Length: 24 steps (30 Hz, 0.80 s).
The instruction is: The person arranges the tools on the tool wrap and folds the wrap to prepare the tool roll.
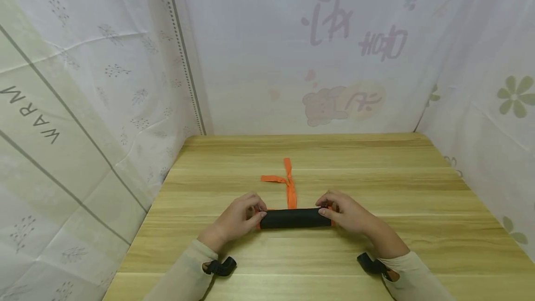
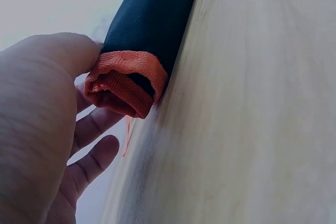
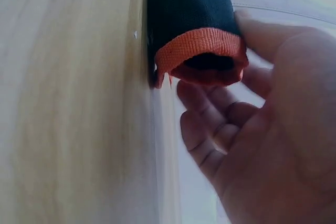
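A rolled black fabric pouch (image 1: 295, 218) with orange edging lies across the near part of the table. My left hand (image 1: 240, 217) pinches its left end between thumb and fingers, and my right hand (image 1: 344, 212) does the same at the right end. In the left wrist view the orange trim (image 2: 128, 61) shows layers of cloth coiled inside. The right wrist view shows the other orange-trimmed end (image 3: 202, 43), with a dark hollow in the roll. From the roll's far side an orange tie strap (image 1: 291, 194) runs away over the table, splitting into two tails.
The wood-grain table (image 1: 418, 175) is enclosed by printed curtains (image 1: 259, 50) at the back and both sides. Black curved pieces (image 1: 223, 266) are worn at both wrists, by the light sleeves (image 1: 181, 273).
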Motion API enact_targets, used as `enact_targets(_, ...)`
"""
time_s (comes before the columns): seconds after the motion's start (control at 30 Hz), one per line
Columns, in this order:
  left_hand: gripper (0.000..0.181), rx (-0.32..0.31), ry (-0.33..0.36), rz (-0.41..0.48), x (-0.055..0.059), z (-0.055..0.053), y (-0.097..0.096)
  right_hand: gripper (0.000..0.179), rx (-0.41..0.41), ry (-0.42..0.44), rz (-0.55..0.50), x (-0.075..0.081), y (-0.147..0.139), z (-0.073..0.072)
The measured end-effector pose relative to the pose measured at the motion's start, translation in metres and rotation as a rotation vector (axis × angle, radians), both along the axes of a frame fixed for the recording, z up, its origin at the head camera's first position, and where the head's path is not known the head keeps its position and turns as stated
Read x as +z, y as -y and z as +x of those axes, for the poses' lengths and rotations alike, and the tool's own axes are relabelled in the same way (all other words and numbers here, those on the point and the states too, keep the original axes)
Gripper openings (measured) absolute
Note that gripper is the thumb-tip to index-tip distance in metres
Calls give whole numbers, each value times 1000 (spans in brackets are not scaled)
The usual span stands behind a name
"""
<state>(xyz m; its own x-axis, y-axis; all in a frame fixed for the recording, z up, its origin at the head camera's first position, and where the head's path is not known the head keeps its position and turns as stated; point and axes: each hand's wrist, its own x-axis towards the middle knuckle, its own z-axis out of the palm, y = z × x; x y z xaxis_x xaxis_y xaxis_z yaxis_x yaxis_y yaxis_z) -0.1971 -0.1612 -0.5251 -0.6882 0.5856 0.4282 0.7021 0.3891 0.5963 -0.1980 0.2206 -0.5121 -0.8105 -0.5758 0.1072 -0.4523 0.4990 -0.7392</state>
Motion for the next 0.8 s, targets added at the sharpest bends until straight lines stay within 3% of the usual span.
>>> enact_targets(0.2, 9, -14, 6, 8, 0, -1, 1, 48, 74, -72, -50, -2, 0, 0)
enact_targets(0.37, 12, -14, 17, -13, 0, 0, 3, 36, 68, -93, -29, -2, 0, 0)
enact_targets(0.53, 28, -28, 54, -28, 1, 2, 3, 23, 51, -37, -22, 1, 1, 1)
enact_targets(0.8, 21, -15, 53, -60, 2, 3, 2, 11, 7, 91, 24, 6, 2, 4)
